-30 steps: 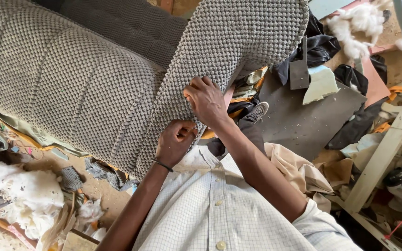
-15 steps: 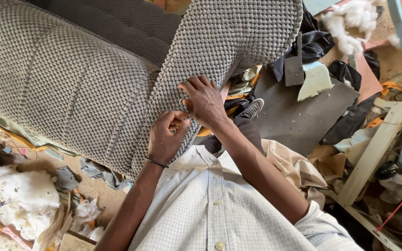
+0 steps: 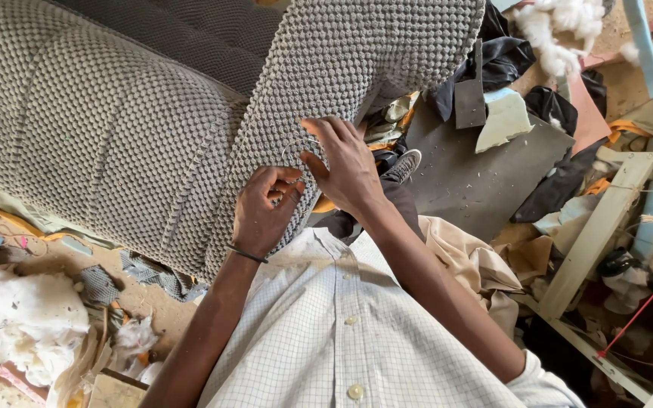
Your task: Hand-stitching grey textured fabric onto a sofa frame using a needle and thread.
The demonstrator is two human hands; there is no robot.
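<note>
Left hand point(image 3: 262, 215) pinches grey knobbly upholstery fabric point(image 3: 357, 68) at its edge; right hand point(image 3: 345, 166), fingers spread, presses the fabric just beside it.

Cluttered dirt floor point(image 3: 153, 298), white stuffing point(image 3: 24, 317) at left, dark board point(image 3: 478, 181) and pale wooden frame point(image 3: 598, 227) at right, in daylight.

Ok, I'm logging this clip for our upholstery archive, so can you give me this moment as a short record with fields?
setting: cluttered workshop floor
main item: grey knobbly-fabric cushion
left hand: pinches the cushion's edge
right hand: fingers spread on the fabric beside it
thread: thin loop near the right hand's fingers
clothing: checked white shirt, dark wristband
nearby: white stuffing, grey board, wooden frame
</note>
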